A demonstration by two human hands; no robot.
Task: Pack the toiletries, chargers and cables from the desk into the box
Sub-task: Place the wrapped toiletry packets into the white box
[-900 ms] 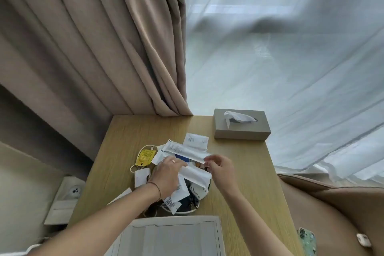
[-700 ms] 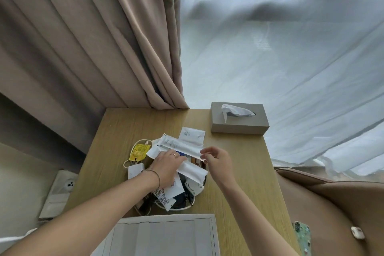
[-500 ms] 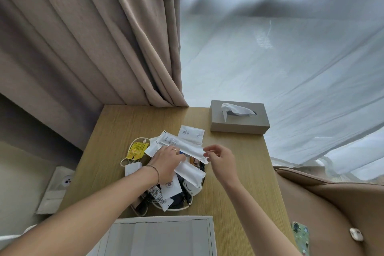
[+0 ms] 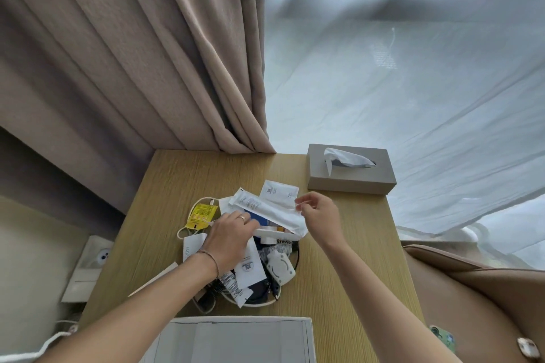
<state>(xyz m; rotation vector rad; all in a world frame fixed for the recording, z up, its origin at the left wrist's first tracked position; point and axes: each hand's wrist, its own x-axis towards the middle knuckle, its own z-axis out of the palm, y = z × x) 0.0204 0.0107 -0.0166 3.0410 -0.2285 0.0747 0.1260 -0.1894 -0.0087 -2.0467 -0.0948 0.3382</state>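
Hands first: right hand (image 4: 317,216) pinches the right end of a long white packet (image 4: 265,211), whose long axis runs from about 10 o'clock down to 4 o'clock across the top of the pile. Left hand (image 4: 231,234) lies on the heap just at the packet's 7 o'clock side, fingers curled down into the stuff; can't tell if it actually grips anything. The pile sits in a round tray (image 4: 259,302) mid-desk (image 4: 165,191): a white charger (image 4: 280,268), sachets, a yellow-tagged cable (image 4: 202,215) poking out at 9 o'clock, and a small sachet (image 4: 278,191) lying loose at 12. Box (image 4: 236,339) is at 6 o'clock, right at the near edge, so I'd guess the packet has to swing back toward the body over the whole heap. Right hand is plainly the one for that lift. Tissue box (image 4: 351,169) at 1 o'clock is well out of the way; the left hand and the loose stuff under the packet look like the only snags.
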